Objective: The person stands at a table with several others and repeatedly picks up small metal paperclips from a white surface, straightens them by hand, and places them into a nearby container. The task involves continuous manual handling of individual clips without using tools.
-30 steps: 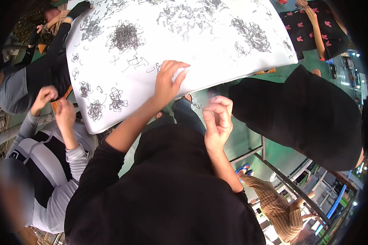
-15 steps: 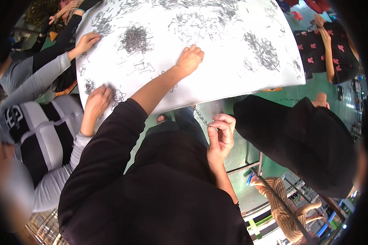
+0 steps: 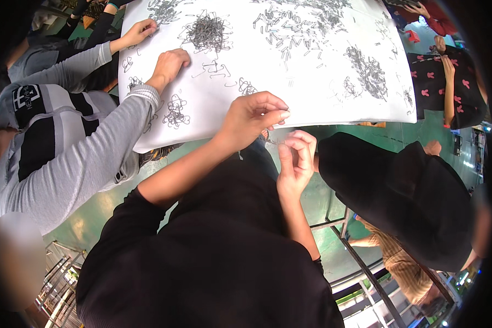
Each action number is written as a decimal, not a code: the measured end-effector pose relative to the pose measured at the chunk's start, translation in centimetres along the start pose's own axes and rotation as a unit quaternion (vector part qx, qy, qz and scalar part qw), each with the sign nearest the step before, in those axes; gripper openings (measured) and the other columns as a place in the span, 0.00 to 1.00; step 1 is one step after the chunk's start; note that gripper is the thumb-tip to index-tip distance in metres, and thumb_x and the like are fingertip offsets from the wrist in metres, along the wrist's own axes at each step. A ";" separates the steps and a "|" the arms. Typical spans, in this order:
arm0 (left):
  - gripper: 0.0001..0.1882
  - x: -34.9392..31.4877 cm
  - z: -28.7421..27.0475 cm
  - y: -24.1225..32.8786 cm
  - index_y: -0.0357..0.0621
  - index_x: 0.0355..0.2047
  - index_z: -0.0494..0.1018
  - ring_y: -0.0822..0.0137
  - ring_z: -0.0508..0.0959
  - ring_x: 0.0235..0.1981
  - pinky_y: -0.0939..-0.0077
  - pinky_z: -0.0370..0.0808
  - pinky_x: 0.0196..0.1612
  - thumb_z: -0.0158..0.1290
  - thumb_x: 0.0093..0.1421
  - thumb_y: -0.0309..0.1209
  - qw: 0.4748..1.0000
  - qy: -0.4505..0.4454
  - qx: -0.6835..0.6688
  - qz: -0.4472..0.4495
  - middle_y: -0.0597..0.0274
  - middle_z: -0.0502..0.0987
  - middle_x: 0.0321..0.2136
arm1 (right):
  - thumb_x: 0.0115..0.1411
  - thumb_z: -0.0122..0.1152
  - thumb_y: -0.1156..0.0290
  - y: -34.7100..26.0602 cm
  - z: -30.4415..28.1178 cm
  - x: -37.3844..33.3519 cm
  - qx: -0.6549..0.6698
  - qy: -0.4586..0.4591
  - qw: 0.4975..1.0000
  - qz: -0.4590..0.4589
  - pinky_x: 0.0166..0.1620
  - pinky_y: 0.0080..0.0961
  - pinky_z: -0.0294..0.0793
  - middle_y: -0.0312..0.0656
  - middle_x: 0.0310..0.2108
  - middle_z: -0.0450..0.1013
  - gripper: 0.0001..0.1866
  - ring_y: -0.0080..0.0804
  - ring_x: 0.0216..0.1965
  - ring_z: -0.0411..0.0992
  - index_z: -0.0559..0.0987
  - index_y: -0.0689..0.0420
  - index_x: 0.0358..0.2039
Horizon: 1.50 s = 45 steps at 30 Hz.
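Observation:
Above the near edge of the white-covered table [image 3: 311,104], my left hand [image 3: 249,121] has thumb and forefinger pinched together. Whatever lies between those fingertips is too small to make out. Just below and to the right, my right hand [image 3: 295,164] is closed in a pinch, its fingertips close to the left hand's. A thin dark chain of small metal links [image 3: 271,141] shows beside its fingertips, mostly hidden and blurred. Behind my left hand, a small cluster of bent wire pieces [image 3: 247,86] lies on the table.
A dense pile of dark wire hooks [image 3: 206,33] and scattered small metal pieces [image 3: 290,33] cover the far side. Another pile [image 3: 369,71] lies right. On the left, a co-worker's hand [image 3: 170,66] reaches over the table; a person in black [image 3: 393,186] sits close on my right.
My left hand has come back from the middle of the table to beside my right hand. The nearest co-worker's hand on the left has reached farther over the table.

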<state>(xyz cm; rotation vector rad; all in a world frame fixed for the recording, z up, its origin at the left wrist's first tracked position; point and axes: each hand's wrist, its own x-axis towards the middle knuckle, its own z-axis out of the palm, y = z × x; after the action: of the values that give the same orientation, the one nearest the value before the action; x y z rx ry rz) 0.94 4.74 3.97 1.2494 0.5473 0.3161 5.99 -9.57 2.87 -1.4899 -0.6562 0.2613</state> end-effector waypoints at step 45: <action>0.06 -9.6 -4.5 0.7 0.40 0.29 0.76 0.64 0.78 0.33 0.71 0.73 0.40 0.62 0.51 0.22 0.967 0.151 0.099 0.179 0.61 0.80 0.30 | 0.53 0.63 0.63 17.4 21.0 17.5 -0.433 -0.236 0.869 -0.045 0.37 0.38 0.73 0.42 0.35 0.72 0.10 0.42 0.34 0.74 0.77 0.53 0.32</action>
<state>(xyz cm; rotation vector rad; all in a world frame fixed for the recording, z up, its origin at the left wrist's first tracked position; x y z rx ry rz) -9.46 3.63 5.77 1.5056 0.6234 0.7806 12.41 19.05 -10.81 -2.2709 -1.3547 0.2760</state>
